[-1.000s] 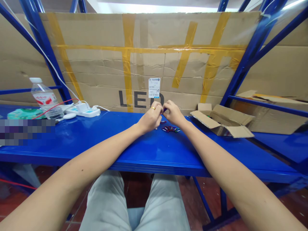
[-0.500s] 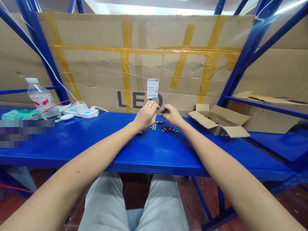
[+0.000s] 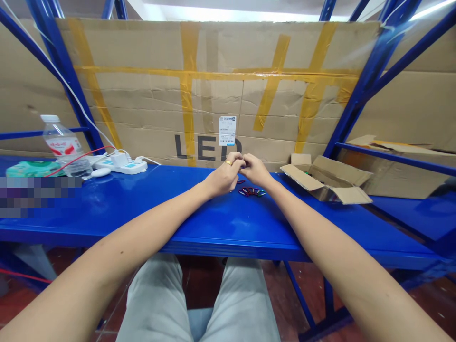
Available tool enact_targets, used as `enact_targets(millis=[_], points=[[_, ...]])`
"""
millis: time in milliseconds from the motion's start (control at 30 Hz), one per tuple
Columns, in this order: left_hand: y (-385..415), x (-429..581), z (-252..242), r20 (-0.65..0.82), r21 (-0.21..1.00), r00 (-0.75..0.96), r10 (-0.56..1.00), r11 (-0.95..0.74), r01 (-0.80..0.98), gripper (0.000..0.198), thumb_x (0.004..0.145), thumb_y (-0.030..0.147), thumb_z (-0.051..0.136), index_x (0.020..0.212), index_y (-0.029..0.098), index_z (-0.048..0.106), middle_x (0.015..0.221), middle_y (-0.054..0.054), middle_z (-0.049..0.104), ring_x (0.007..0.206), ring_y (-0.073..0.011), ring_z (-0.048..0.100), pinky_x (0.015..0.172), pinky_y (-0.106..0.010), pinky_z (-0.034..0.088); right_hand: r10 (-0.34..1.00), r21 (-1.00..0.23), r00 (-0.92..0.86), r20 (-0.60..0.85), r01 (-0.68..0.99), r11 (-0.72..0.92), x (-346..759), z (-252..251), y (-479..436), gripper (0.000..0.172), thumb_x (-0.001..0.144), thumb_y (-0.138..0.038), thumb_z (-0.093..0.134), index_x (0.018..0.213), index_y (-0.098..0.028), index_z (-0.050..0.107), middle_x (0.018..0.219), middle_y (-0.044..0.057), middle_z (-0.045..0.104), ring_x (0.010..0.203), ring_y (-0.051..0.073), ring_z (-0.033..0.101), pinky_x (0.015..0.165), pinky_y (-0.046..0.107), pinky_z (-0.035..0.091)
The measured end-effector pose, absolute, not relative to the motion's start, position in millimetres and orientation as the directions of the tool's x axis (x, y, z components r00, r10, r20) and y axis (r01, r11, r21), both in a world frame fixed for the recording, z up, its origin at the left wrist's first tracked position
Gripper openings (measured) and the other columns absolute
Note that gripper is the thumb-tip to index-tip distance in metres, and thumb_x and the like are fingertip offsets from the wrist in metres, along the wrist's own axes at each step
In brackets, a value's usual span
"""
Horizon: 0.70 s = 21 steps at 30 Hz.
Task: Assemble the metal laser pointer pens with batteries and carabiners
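My left hand [image 3: 225,175], with a gold ring on one finger, is closed, its fingertips against those of my right hand. My right hand [image 3: 255,171] is pinched around a small dark piece [image 3: 243,165], mostly hidden between the fingers; its kind is unclear. Whatever the left fingers grip, if anything, does not show. Just below the hands, several small carabiners [image 3: 251,192] in red, dark and green lie in a row on the blue table [image 3: 228,225]. One more red carabiner [image 3: 241,181] lies behind that row, partly covered by the left hand.
At right stands an open cardboard box [image 3: 322,178]. On the left are a water bottle [image 3: 64,145], a green packet [image 3: 32,168], a white power strip [image 3: 123,164] with cables and a white oval object [image 3: 101,172]. A large taped cardboard sheet [image 3: 149,104] closes off the back.
My left hand has moved right and slightly down, so both hands' fingertips now meet. It now hides the small silver pieces that lay beside the carabiners.
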<state>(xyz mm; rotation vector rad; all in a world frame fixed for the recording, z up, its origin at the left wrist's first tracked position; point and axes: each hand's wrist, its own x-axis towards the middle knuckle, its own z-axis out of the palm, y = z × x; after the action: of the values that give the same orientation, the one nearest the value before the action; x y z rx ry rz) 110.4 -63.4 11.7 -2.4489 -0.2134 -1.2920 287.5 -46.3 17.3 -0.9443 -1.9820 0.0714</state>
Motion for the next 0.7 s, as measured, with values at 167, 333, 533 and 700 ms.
enact_targets(millis=[167, 333, 533, 700], points=[[-60, 110, 9, 0.78, -0.289, 0.625, 0.007, -0.883, 0.37, 0.044, 0.078, -0.004, 0.039, 0.118, 0.013, 0.041, 0.126, -0.02, 0.045, 0.127, -0.0296, 0.047, 0.101, -0.047, 0.051, 0.617, -0.334, -0.299, 0.728, 0.632, 0.699, 284, 17, -48, 0.008, 0.073, -0.015, 0.06, 0.08, -0.02, 0.059, 0.078, 0.002, 0.057, 0.075, 0.019, 0.052, 0.071, 0.032, 0.042], [-67, 114, 10, 0.707, -0.298, 0.685, 0.176, -0.804, 0.514, 0.046, 0.082, -0.002, 0.037, 0.125, 0.013, 0.037, 0.138, -0.023, 0.039, 0.128, -0.0317, 0.049, 0.092, -0.044, 0.057, 0.594, -0.297, -0.299, 0.747, 0.649, 0.7, 277, 19, -56, 0.015, 0.077, -0.012, 0.053, 0.085, -0.018, 0.064, 0.086, 0.006, 0.064, 0.084, 0.021, 0.056, 0.078, 0.033, 0.044], [-67, 112, 18, 0.755, -0.273, 0.646, 0.113, -0.842, 0.466, 0.05, 0.077, -0.004, 0.039, 0.123, 0.015, 0.038, 0.127, -0.017, 0.046, 0.122, -0.0261, 0.052, 0.098, -0.043, 0.053, 0.649, -0.39, -0.276, 0.709, 0.614, 0.686, 274, 16, -53, 0.013, 0.073, -0.013, 0.058, 0.084, -0.018, 0.062, 0.088, 0.005, 0.066, 0.082, 0.02, 0.058, 0.075, 0.032, 0.045], [-67, 96, 31, 0.802, -0.232, 0.575, 0.161, -0.803, 0.549, 0.031, 0.081, 0.0, 0.039, 0.106, 0.013, 0.052, 0.108, -0.015, 0.057, 0.109, -0.0252, 0.054, 0.093, -0.042, 0.05, 0.669, -0.463, -0.259, 0.696, 0.55, 0.695, 281, 12, -43, 0.014, 0.066, -0.013, 0.063, 0.073, -0.02, 0.052, 0.078, 0.0, 0.058, 0.076, 0.017, 0.054, 0.074, 0.032, 0.046]])
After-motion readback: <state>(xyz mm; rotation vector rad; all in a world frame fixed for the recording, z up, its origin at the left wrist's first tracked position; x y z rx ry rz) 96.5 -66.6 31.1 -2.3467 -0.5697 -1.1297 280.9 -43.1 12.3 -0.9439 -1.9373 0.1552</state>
